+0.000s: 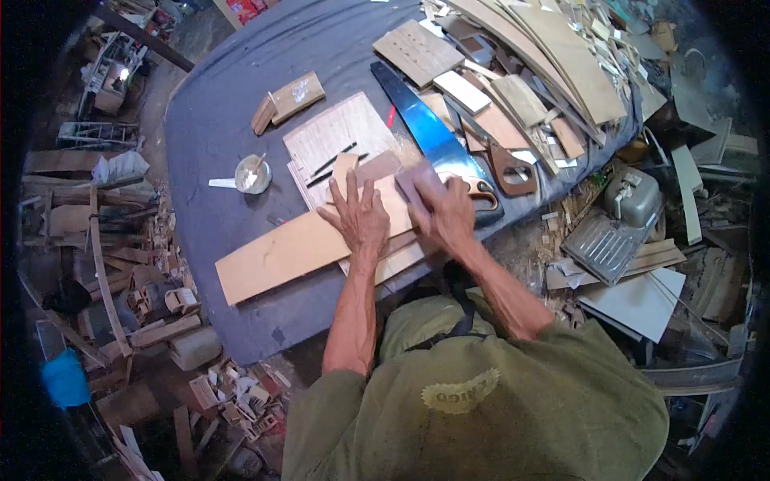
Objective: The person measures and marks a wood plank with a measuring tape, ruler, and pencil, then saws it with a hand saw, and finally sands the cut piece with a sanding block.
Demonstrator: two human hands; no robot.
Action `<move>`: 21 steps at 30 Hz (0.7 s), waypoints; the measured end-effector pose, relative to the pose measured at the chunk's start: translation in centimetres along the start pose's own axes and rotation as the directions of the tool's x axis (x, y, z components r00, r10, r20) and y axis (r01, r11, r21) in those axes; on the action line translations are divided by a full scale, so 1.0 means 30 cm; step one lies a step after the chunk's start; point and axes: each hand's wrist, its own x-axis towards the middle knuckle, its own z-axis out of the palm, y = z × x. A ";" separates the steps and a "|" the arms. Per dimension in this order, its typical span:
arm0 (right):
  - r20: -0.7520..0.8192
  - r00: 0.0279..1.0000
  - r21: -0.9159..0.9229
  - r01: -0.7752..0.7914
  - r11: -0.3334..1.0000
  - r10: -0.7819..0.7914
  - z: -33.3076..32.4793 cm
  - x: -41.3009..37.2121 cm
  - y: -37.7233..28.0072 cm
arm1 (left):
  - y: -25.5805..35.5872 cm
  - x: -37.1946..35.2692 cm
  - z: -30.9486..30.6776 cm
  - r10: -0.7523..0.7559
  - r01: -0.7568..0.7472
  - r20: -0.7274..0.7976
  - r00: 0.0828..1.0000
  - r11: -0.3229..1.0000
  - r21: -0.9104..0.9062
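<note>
A long pale wooden board [277, 256] lies slantwise across the near part of the table. My left hand [362, 220] presses flat on it, fingers spread. Toward the board's right end, my right hand [449, 212] is closed around a brown sanding block [412, 191], slightly blurred, which rests against the wood. Under and behind the board are flat light panels [337, 132], with a dark pencil [333, 160] on top. A blue-bladed handsaw [429, 124] lies just beyond my right hand, its handle partly hidden by that hand.
The table [233, 144] has a dark cloth cover. A small pot [253, 174] stands at left, near wood blocks [297, 96]. Offcuts [521, 100] and another brown saw handle [512, 172] crowd the right. A metal sink [613, 224] and scrap wood lie on the floor.
</note>
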 end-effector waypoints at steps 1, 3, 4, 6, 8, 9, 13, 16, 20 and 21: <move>0.018 1.000 0.015 -0.002 1.000 0.002 -0.028 -0.071 -0.007 | 0.005 0.008 0.000 -0.013 0.013 0.006 1.000 1.000 -0.007; 0.011 1.000 0.006 0.019 1.000 -0.019 -0.047 -0.137 -0.012 | 0.009 0.011 0.004 -0.010 0.010 -0.009 1.000 1.000 -0.012; -0.001 1.000 0.008 0.015 1.000 -0.015 -0.034 -0.124 -0.010 | 0.006 0.006 0.004 -0.007 0.007 -0.011 1.000 1.000 -0.010; -0.032 0.999 0.010 0.005 1.000 -0.005 0.017 -0.021 0.000 | 0.004 0.022 -0.001 -0.007 0.007 -0.022 1.000 1.000 -0.011; -0.023 0.999 0.011 -0.027 1.000 0.027 0.013 -0.002 -0.018 | 0.007 -0.011 0.002 -0.004 0.004 -0.012 1.000 1.000 -0.010; -0.024 0.999 0.034 -0.046 0.998 0.047 0.007 -0.030 -0.024 | 0.009 -0.010 -0.002 0.000 0.000 -0.015 1.000 1.000 -0.010; -0.044 0.999 0.006 -0.013 1.000 0.013 -0.010 -0.107 -0.019 | 0.016 0.011 0.003 -0.012 0.012 -0.038 0.999 1.000 -0.017; -0.079 0.997 -0.007 -0.013 1.000 0.013 0.035 -0.007 -0.016 | 0.017 0.002 0.010 -0.060 0.060 -0.050 0.997 0.998 -0.008; -0.012 0.997 -0.002 -0.071 0.997 0.071 -0.009 -0.076 -0.020 | 0.000 0.001 0.053 -0.046 0.043 -0.117 0.992 0.999 -0.028; 0.014 0.997 0.006 -0.078 0.997 0.078 -0.039 -0.133 -0.013 | -0.005 0.005 0.054 -0.035 0.031 -0.124 0.992 0.999 -0.035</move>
